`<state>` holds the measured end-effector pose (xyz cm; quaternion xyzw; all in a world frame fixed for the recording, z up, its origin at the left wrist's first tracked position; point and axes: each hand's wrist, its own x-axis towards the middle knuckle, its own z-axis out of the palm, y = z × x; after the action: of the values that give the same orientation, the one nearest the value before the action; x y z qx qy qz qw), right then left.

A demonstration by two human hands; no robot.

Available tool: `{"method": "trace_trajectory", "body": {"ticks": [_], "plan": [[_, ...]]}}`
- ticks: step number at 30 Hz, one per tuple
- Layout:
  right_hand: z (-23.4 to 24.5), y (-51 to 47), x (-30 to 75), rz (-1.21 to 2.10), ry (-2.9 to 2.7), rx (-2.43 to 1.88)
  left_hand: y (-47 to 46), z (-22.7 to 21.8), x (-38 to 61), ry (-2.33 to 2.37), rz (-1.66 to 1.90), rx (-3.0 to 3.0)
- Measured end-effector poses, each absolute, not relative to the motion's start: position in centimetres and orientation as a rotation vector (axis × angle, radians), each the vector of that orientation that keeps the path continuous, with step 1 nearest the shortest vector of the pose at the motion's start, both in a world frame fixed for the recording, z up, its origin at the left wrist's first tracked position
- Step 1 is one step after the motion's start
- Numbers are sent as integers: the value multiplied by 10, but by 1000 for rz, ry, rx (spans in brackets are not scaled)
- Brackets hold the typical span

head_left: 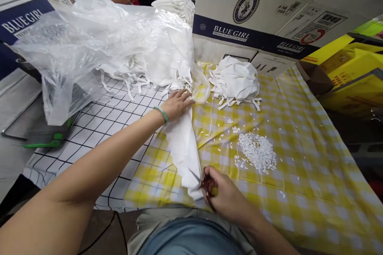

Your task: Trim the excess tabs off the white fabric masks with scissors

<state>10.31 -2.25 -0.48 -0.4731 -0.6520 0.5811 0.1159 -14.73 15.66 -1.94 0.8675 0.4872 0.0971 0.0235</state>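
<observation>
My right hand (226, 195) is closed around a pair of scissors (206, 185), near the table's front edge. Its blades lie over the near end of a long white cloth piece (187, 151). At the far end of that piece rests my left hand (178, 104), fingers stretched out, by the edge of a heap of white cloth pieces with straps (167, 55). Whether the left fingertips pinch any cloth is not visible. To the right, a smaller pile of white cloth pieces (235, 77) sits beyond a scatter of small white snippets (259, 152).
Clear plastic sheeting (89, 40) covers part of the heap. Cardboard boxes (230, 20) wall the table's back, and another box (18, 12) stands left. Yellow bags (356, 67) are at the right. A checked yellow cloth (305, 191) covers the table. People sit beyond it.
</observation>
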Motion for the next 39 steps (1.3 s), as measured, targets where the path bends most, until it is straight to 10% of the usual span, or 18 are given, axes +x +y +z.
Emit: {"method": "trace_trajectory", "body": {"ticks": [6, 15, 28, 39], "plan": [[11, -38, 164, 2159, -1821, -1458, 128, 6, -170, 1354, 302, 2807], [-15, 1, 101, 1151, -1662, -1468, 4, 22, -178, 1376, 548, 2465], [15, 65, 49, 1665, -1681, -971, -45, 11, -134, 876, 788, 648], [35, 111, 75, 2088, -1920, -910, -48, 30, -140, 1238, 775, 1211]]}}
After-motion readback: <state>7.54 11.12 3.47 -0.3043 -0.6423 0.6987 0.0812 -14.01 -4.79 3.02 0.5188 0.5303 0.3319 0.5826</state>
